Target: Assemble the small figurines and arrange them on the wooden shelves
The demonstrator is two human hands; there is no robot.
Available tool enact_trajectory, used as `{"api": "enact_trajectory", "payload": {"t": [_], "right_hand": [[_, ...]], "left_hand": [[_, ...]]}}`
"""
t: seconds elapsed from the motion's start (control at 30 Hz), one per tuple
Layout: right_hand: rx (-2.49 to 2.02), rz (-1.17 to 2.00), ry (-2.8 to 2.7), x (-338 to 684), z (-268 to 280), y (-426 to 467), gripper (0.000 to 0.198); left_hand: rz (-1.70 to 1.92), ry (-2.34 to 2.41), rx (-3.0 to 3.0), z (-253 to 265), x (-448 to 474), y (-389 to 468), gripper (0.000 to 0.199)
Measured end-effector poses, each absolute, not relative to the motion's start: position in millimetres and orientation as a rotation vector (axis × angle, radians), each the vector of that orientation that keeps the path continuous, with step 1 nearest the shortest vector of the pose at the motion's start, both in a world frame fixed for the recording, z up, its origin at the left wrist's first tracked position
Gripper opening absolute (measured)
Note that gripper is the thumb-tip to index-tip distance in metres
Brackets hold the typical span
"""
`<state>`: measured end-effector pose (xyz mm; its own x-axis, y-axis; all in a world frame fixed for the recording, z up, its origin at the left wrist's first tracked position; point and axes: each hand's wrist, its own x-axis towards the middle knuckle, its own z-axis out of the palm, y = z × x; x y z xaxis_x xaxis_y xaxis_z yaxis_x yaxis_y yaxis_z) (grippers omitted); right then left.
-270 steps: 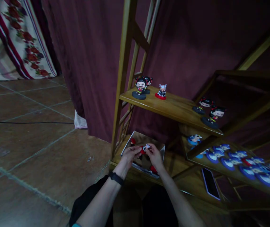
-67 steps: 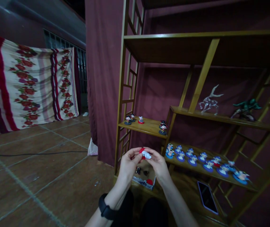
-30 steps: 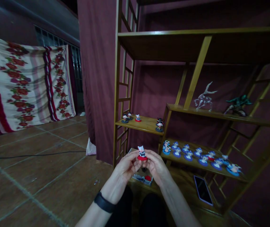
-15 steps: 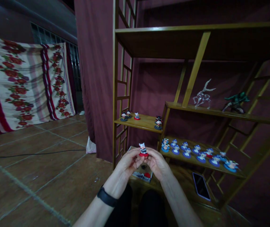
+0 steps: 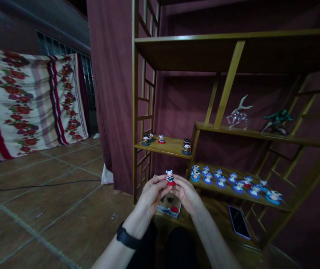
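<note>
A small figurine (image 5: pixel 170 177) with white cat-like ears, dark-and-white clothing and a red base is held upright between my two hands. My left hand (image 5: pixel 152 191) pinches it from the left side, and my right hand (image 5: pixel 186 190) grips it from the right, fingers closed around the base. Behind it, on the short upper-left shelf (image 5: pixel 168 145), stands a similar red-based figurine (image 5: pixel 161 139). Dark-haired figurines (image 5: pixel 145 139) stand at that shelf's left end, with more dark-haired figurines (image 5: pixel 186 147) at its right end. Below my hands is an open box (image 5: pixel 168 212) with small dark items inside.
On the lower right shelf (image 5: pixel 232 197) stand several blue- and purple-based figurines (image 5: pixel 221 182). A phone (image 5: pixel 239 221) lies on the bottom board. Above are a clear deer ornament (image 5: pixel 238 115) and a green ornament (image 5: pixel 277 121). A cable (image 5: pixel 50 184) crosses the tiled floor.
The view has shifted very slightly, and the shelves sit a little lower in it. Both hands keep the figurine in nearly the same spot.
</note>
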<state>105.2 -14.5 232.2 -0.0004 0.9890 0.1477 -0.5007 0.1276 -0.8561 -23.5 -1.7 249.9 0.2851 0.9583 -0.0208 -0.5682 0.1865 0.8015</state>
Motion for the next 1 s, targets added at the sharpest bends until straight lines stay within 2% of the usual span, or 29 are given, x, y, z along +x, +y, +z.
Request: {"api": "enact_trajectory", "payload": {"t": [0.3, 0.67, 1.0], "right_hand": [[-0.838, 0.925, -1.242, 106, 239, -9, 0.030], [-0.938, 0.737, -1.477, 111, 246, -2, 0.020], [-0.970, 0.382, -1.539, 107, 290, 39, 0.017]], "left_hand": [[1.424, 0.702, 1.019, 253, -22, -8, 0.043], [1.318, 0.656, 0.882, 247, -28, 0, 0.037], [1.429, 0.728, 0.891, 235, -50, 14, 0.043]]}}
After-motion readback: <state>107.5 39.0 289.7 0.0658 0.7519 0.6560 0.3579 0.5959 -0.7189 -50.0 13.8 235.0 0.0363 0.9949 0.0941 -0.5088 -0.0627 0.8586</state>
